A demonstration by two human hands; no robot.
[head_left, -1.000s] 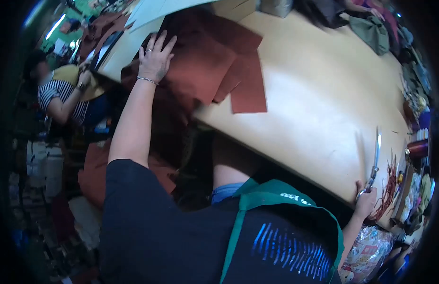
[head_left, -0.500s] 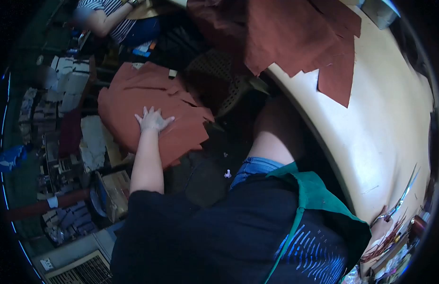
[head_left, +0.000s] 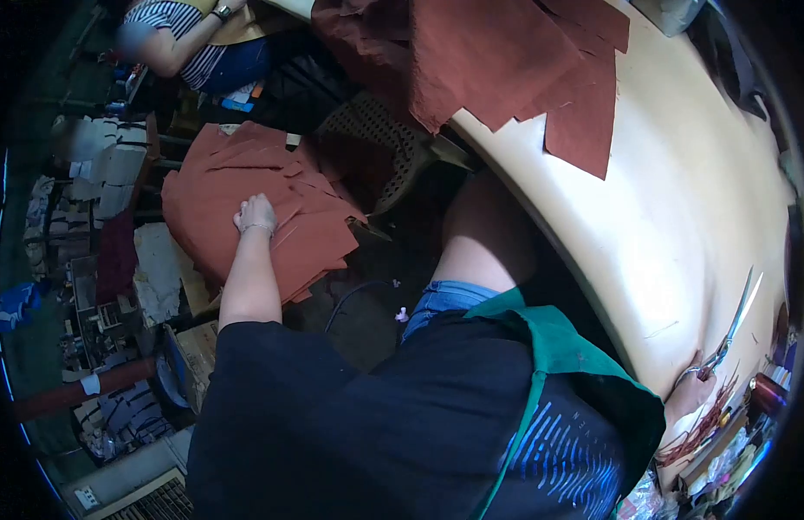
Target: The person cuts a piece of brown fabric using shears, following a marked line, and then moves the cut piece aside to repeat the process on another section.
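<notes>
My left hand (head_left: 256,215) is closed on top of a loose stack of red-brown leather-like sheets (head_left: 220,191), its fingers curled into the upper sheet. Creases run through the sheets beside the hand, and the stack's right edge is jagged. At the right, my right hand (head_left: 692,396) grips the handles of metal scissors (head_left: 731,334) over the pale table, blades pointing up and slightly apart. More red-brown sheets (head_left: 506,65) are draped over the table's far end, with cut corners hanging down.
The curved pale table (head_left: 653,234) runs along my right side. A chair with a perforated back (head_left: 389,147) stands beyond the stack. Thin red-brown offcuts (head_left: 701,438) lie near the scissors. Boxes and bundles (head_left: 116,165) fill the left, and another person (head_left: 190,39) sits at the far left.
My left hand has gone from spread flat to curled closed, and the stacked sheets have creased and shifted. My right hand and the scissors show more fully, with the blades turned slightly.
</notes>
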